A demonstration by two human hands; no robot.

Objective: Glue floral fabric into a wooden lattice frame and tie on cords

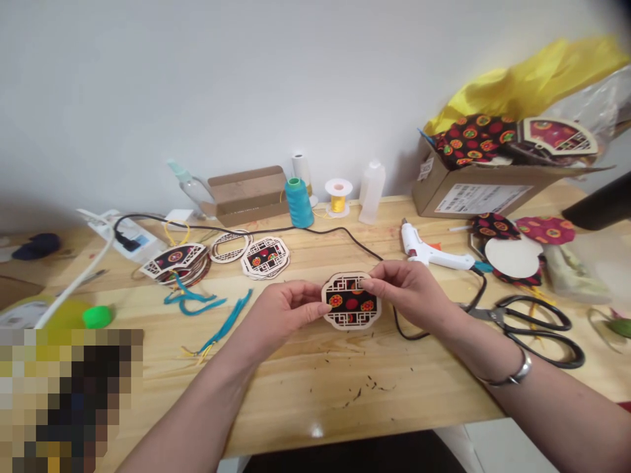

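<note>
A wooden lattice frame (351,302) backed with dark floral fabric is held up over the table between both hands. My left hand (298,305) pinches its left edge, thumb on the front. My right hand (401,289) grips the upper right edge, thumb over the lattice. The fingers behind the piece are hidden. Beyond my left hand lies a small stack of similar lattice pieces (266,257). Near my right hand a white glue gun (434,255) rests on the table, and large black-handled scissors (535,322) lie beside my right forearm.
Teal tassel cords (231,320) and fan-shaped pieces (177,263) lie at left. A teal thread cone (298,202), a yellow thread spool (338,199) and a white bottle (372,192) stand along the wall. A cardboard box (473,187) holds fabric pieces. A black cable (345,231) crosses the table.
</note>
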